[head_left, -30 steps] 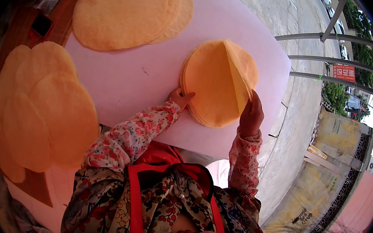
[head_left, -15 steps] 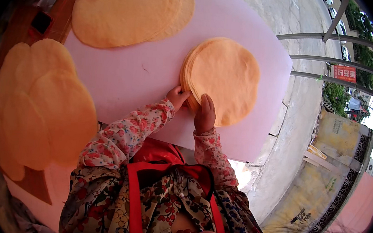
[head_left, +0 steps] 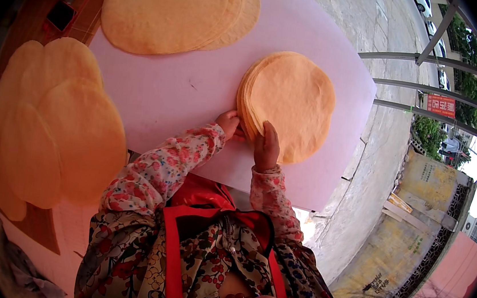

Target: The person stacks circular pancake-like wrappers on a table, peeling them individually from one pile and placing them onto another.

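Observation:
A stack of thin round yellow flatbreads (head_left: 292,99) lies on a pale pink board, its layers showing along the left edge. My left hand (head_left: 229,123) is at the stack's lower left edge, its fingers closed there with the tips partly hidden below the layers. At the near edge, my right hand (head_left: 267,147) pinches the flatbreads, with some fingers on the top sheet. How many layers either hand holds cannot be made out.
The pink board (head_left: 180,94) has its edge just beyond the stack on the right. A larger flatbread pile (head_left: 171,10) lies at the far left. Overlapping flatbreads (head_left: 50,131) spread at the left. A dark phone-like object (head_left: 61,16) rests on brown wood. Metal rails (head_left: 431,58) stand right.
The whole view has shifted slightly. My right hand has turned a little, its fingers now more upright at the stack's near edge. My left hand keeps its place at the lower left edge.

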Demonstrator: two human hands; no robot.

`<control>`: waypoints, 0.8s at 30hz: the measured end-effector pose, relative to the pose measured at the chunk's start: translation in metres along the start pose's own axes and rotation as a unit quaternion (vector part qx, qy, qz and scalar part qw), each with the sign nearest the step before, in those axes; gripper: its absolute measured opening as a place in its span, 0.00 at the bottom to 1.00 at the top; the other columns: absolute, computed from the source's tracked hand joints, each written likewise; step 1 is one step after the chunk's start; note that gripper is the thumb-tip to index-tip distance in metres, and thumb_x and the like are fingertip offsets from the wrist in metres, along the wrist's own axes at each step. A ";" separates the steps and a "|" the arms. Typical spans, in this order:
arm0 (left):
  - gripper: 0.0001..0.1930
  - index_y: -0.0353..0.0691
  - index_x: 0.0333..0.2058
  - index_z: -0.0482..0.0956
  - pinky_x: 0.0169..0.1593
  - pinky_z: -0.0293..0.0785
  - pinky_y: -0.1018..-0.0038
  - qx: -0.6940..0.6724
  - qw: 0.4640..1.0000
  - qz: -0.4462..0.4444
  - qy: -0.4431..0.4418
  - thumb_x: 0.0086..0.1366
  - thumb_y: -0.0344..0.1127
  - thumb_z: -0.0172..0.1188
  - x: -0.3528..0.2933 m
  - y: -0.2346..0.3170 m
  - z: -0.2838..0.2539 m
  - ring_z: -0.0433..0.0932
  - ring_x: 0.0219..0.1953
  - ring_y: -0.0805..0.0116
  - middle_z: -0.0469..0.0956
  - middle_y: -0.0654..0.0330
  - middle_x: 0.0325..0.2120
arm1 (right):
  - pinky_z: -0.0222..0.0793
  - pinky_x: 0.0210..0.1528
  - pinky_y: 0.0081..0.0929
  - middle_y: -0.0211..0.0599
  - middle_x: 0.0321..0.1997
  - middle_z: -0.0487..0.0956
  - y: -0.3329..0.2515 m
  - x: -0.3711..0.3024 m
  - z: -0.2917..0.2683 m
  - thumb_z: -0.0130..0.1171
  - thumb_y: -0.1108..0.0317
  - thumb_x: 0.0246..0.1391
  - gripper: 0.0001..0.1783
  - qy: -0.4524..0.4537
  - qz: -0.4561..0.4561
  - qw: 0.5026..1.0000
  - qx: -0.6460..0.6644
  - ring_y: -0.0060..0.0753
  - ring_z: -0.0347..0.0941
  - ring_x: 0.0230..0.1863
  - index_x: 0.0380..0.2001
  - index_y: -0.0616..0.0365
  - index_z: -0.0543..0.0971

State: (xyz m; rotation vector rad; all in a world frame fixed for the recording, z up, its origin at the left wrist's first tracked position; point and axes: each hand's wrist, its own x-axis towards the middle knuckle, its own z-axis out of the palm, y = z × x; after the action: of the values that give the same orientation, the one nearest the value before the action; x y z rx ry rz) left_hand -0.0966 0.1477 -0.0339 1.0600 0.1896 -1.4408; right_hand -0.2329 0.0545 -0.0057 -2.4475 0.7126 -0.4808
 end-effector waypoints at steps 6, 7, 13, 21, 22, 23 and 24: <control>0.14 0.35 0.46 0.71 0.31 0.80 0.72 0.085 0.992 0.070 0.069 0.61 0.32 0.52 0.000 -0.004 0.013 0.79 0.32 0.67 0.76 0.56 0.35 | 0.62 0.56 0.36 0.54 0.53 0.69 0.001 -0.005 -0.004 0.55 0.73 0.48 0.25 -0.010 0.013 0.999 0.028 0.51 0.66 0.55 0.51 0.67 0.67; 0.15 0.35 0.45 0.71 0.30 0.80 0.72 0.106 0.987 0.088 0.079 0.60 0.32 0.53 0.004 -0.008 0.012 0.79 0.32 0.67 0.76 0.56 0.34 | 0.63 0.55 0.39 0.56 0.53 0.69 -0.006 -0.003 -0.006 0.56 0.72 0.48 0.25 -0.002 -0.006 1.000 0.008 0.54 0.66 0.54 0.51 0.68 0.66; 0.17 0.35 0.42 0.73 0.24 0.75 0.76 0.115 0.975 0.148 0.123 0.54 0.36 0.61 0.006 -0.014 0.018 0.77 0.24 0.69 0.77 0.58 0.28 | 0.64 0.51 0.45 0.57 0.52 0.68 -0.033 0.004 -0.009 0.59 0.66 0.47 0.30 0.045 -0.068 0.989 -0.121 0.59 0.65 0.52 0.52 0.67 0.64; 0.14 0.35 0.40 0.74 0.27 0.74 0.74 0.209 0.944 0.157 0.199 0.56 0.36 0.57 0.014 -0.020 0.016 0.77 0.22 0.68 0.78 0.55 0.26 | 0.65 0.50 0.43 0.50 0.48 0.73 -0.021 0.007 -0.001 0.50 0.79 0.43 0.28 0.015 -0.062 0.977 -0.204 0.53 0.69 0.48 0.53 0.63 0.66; 0.14 0.35 0.39 0.75 0.27 0.74 0.74 0.189 0.954 0.145 0.179 0.57 0.36 0.57 0.016 -0.022 0.015 0.77 0.23 0.67 0.79 0.55 0.26 | 0.66 0.49 0.42 0.49 0.47 0.74 -0.016 0.011 -0.011 0.49 0.80 0.42 0.28 -0.003 -0.031 0.984 -0.178 0.53 0.70 0.47 0.52 0.63 0.67; 0.13 0.36 0.39 0.75 0.28 0.74 0.73 0.168 0.963 0.135 0.160 0.57 0.36 0.56 0.016 -0.022 0.013 0.78 0.23 0.66 0.79 0.55 0.26 | 0.66 0.48 0.42 0.49 0.45 0.74 -0.012 0.019 -0.028 0.48 0.81 0.41 0.28 -0.022 -0.002 0.988 -0.152 0.53 0.70 0.46 0.51 0.63 0.68; 0.13 0.36 0.39 0.76 0.29 0.74 0.72 0.147 0.971 0.125 0.142 0.57 0.36 0.56 0.017 -0.022 0.012 0.78 0.24 0.66 0.79 0.54 0.26 | 0.67 0.47 0.41 0.48 0.43 0.75 -0.011 0.026 -0.042 0.46 0.83 0.40 0.28 -0.041 0.026 0.991 -0.125 0.52 0.71 0.44 0.51 0.63 0.68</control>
State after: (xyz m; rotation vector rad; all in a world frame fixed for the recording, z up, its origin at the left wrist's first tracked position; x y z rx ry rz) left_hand -0.1178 0.1325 -0.0490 1.4779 0.0433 -1.1074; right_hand -0.2273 0.0308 0.0391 -2.6540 0.8445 -0.2824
